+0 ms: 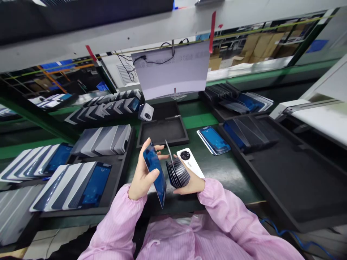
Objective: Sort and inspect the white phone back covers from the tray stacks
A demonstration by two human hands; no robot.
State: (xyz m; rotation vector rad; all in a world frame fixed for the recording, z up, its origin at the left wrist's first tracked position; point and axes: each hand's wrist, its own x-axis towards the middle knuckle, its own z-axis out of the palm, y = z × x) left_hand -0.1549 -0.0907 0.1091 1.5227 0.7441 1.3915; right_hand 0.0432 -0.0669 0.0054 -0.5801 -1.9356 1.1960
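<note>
In my left hand (142,177), a phone back panel (155,164) with blue film is gripped by its edges and tilted on its long side. My right hand (193,180) is wrapped round a fanned stack of thin phone panels (177,174), edges upward, with one panel standing up out of the fan near my left fingertips. On the dark green bench just behind my right hand lies a white phone back (195,164) with a round black camera ring. A small pile of blue-filmed panels (214,140) rests farther right.
Left of me, a black foam tray (123,173) bears rows of overlapping panels. A shallow black tray (162,131) lies ahead, below a monitor's back (173,68). To the right, a large black tray (303,180) holds dark panels at its far end. A shelf beam (151,30) crosses overhead.
</note>
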